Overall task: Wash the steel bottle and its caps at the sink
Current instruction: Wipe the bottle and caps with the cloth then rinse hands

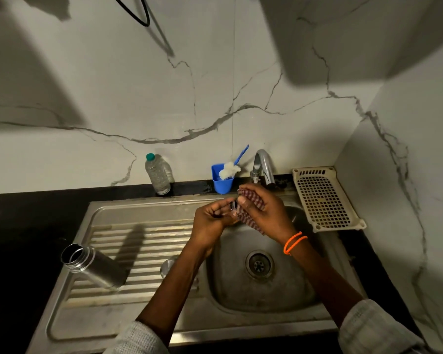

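Behind the sink (143,325) we see a white marble-veined wall (215,93), and around it the dark surface (23,226). Left of the basin, on the ribbed drainboard, the steel bottle (92,267) lies open-mouthed; one cap (168,268) sits nearer the basin. A cream perforated tray (322,200) rests right of the sink, a plastic bottle (159,175) and blue brush cup (222,181) behind it. Above the basin, our right hand (264,208) wraps a checked cloth (251,215), fingers curled round it, while our left hand (212,218) pinches a small dark cap (232,206) against it.
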